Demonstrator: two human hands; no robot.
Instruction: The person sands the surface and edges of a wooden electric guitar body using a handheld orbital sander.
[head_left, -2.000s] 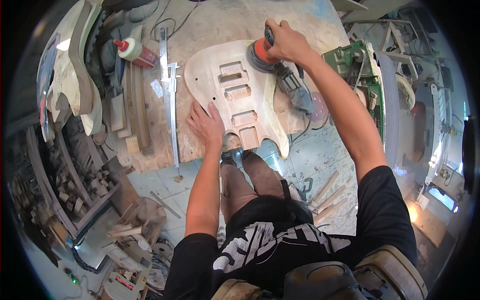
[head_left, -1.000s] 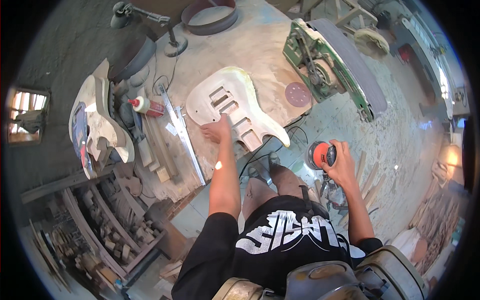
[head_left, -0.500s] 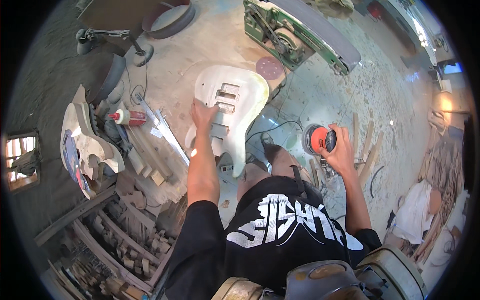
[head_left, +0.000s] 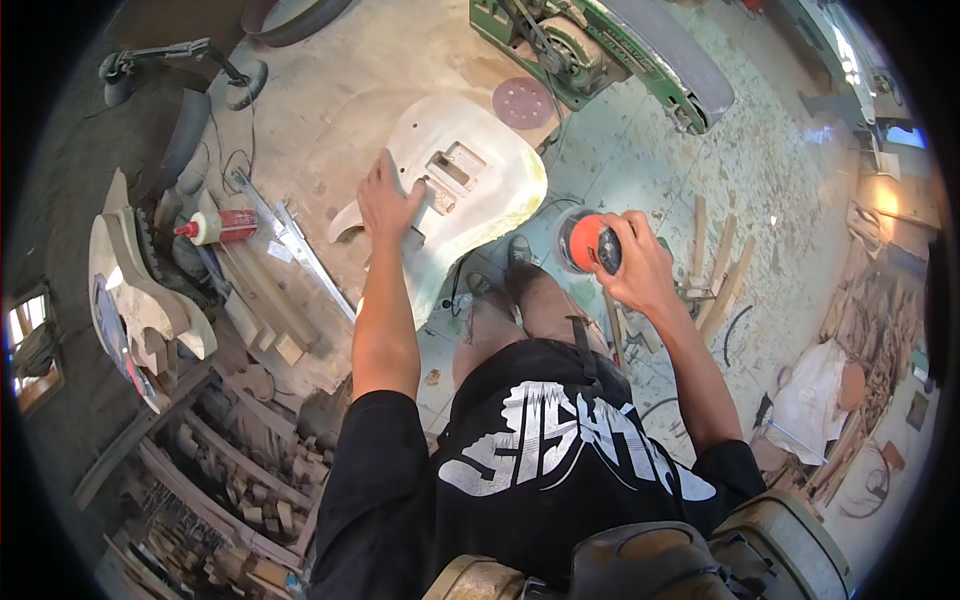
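A pale wooden guitar body (head_left: 492, 175) with routed cavities lies angled at the workbench's near edge, jutting out over the floor. My left hand (head_left: 388, 200) grips it on its left side, with the thumb at one of the cavities. My right hand (head_left: 634, 258) is closed on an orange and black power sander (head_left: 585, 240), held out beside the guitar body over the floor, its round pad facing left. A round perforated sanding disc (head_left: 522, 102) lies on the bench (head_left: 300, 120) beyond the guitar body. A steel rule (head_left: 320, 268) is to the left of my left arm.
A green belt sander (head_left: 590, 50) stands at the back right. On the left are a red-labelled glue bottle (head_left: 225, 225), a desk lamp (head_left: 245, 88), stacked guitar bodies (head_left: 145, 285) and wood strips (head_left: 255, 300). Offcuts fill a rack (head_left: 230, 470) at lower left; loose sticks (head_left: 725, 280) lean at right.
The sander has left the guitar's surface, gone down to the right, then risen back toward it. The guitar body has been turned and shifted by my left hand. The view has also shifted.
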